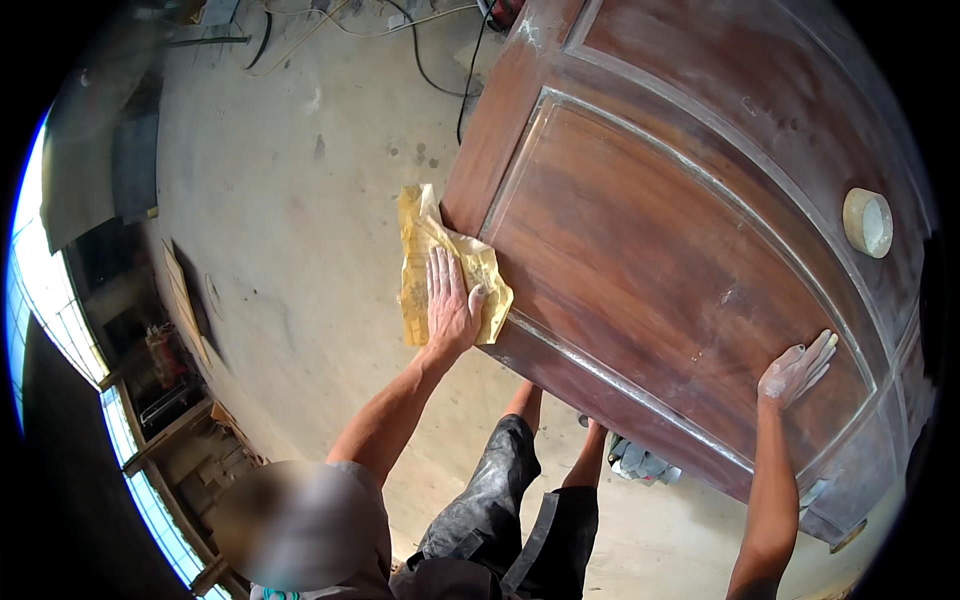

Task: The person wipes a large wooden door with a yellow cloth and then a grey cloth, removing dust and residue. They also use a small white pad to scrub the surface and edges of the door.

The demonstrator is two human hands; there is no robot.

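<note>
A crumpled yellow sheet of sandpaper (410,230) lies over the left edge of a large brown wooden door (640,250). My left hand (452,300) holds the sheet there under its palm, with the fingers straight and close together and the thumb on the paper. The sheet's underside is hidden. Toward the right, my right hand (797,372) rests on the door's recessed panel, dusty and open, with its fingers stretched out. Pale dust lines the panel's grooves and mouldings.
A roll of masking tape (868,222) lies on the door's far right part. Cables (420,60) trail over the concrete floor (270,190) at the back. Below the door's near edge is a grey bundle (640,462). Shelving with clutter (165,370) stands at the left.
</note>
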